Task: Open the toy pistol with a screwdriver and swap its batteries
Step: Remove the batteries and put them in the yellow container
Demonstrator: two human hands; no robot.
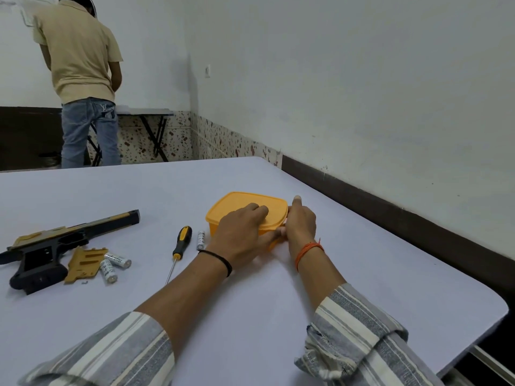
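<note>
toy pistol (55,240) open at bench (362,274) left, cover (85,263) off | left hand (242,232) flat on yellow box (245,207) lid, fingers spread | right hand (301,224) fingers pinching lid corner | tip: press lid centre down, peel corner upward slowly

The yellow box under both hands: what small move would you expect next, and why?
Probably lifting the lid off the yellow box. The left hand presses on the lid while the right hand grips its near corner. The toy pistol already lies open, its cover off, with three batteries loose on the table, so the box may hold fresh ones, though its contents are hidden.
</note>
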